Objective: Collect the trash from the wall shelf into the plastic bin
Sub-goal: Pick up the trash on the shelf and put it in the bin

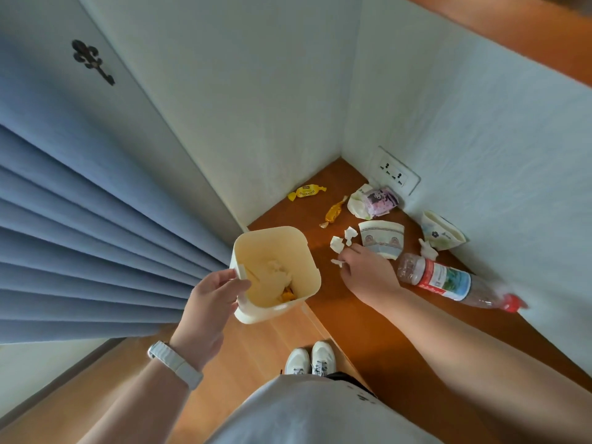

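My left hand grips the near rim of a cream plastic bin, held beside the wooden wall shelf; crumpled paper and something orange lie inside it. My right hand reaches over the shelf and pinches a small white paper scrap. More white scraps lie just beyond the fingers. On the shelf also lie a crushed paper cup, a plastic bottle with a red cap, two yellow candy wrappers, a purple-and-white wrapper and another crushed cup.
Blue curtain hangs at the left. White walls enclose the shelf corner, with a power socket low on the right wall. My white shoes stand on the wooden floor below the shelf edge.
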